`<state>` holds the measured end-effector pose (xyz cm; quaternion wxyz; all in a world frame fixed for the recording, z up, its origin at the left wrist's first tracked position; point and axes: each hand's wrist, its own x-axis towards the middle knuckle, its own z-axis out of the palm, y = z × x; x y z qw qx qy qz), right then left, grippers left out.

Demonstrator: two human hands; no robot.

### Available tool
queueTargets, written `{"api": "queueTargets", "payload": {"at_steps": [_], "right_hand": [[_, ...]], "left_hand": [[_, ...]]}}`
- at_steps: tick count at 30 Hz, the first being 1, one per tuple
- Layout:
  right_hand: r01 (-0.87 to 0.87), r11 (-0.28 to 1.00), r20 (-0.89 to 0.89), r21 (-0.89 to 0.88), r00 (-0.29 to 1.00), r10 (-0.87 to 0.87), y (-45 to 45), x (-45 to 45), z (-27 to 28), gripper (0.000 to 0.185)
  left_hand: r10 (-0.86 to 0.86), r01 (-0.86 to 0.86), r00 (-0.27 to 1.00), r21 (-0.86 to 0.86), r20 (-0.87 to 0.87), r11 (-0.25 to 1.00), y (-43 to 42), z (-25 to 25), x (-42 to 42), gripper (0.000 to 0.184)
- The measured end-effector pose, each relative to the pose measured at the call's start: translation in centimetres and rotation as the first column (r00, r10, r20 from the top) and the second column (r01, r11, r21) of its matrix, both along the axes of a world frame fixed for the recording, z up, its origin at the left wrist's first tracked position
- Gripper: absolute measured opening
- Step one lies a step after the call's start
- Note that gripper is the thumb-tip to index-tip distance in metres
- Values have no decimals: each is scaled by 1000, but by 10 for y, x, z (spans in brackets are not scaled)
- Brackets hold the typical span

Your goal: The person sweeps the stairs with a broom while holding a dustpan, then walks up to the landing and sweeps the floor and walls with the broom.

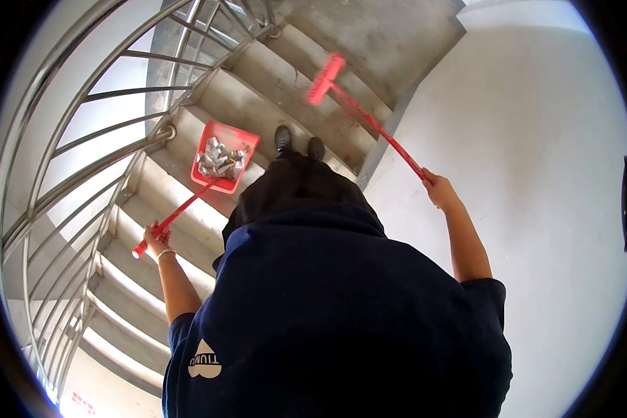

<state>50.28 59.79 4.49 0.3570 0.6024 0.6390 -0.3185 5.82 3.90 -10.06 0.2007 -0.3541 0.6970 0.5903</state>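
Observation:
My left hand (158,239) is closed around the red handle of a long-handled dustpan (225,184), with a band on the wrist. The pan is on the left, over the steps near the railing. In it lies a heap of crumpled grey and whitish scraps (216,159), too small to name exactly. My right hand (435,188) grips the upper end of a red broom (377,127). Its slightly blurred red head (326,78) is over the upper steps, ahead of my shoes.
Concrete stairs (252,70) rise ahead to a landing (369,35) and continue down at lower left. A metal railing (122,132) runs along the left side. A white wall (508,139) borders the right. My dark shoes (283,138) stand on a step.

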Motion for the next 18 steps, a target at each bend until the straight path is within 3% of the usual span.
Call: {"api": "queueTargets", "payload": {"at_steps": [5,9,12,15,18], "right_hand": [[287,958,1,27,958,-287,-69,63,-2,39],[380,924,-58,-30,923,-381,-114,75,-35,39],[419,904,-98,-82,900,-425,-135,66,-63,37],[102,991,8,90,995,-103,-136,78,-72,34],[-38,982,107,184,994,19,-134,104,-70,35]], "left_hand": [[-54,49,997,-69,-63,996,-4,2,4,30],[-162,163,987,-60,19,985,-27,-11,-14,33],[-179,176,983,54,39,983,-27,-20,-26,30],[-182,182,983,40,11,983,-27,-27,-35,26],[-212,211,977,82,8,974,-23,-27,-37,23]]}}
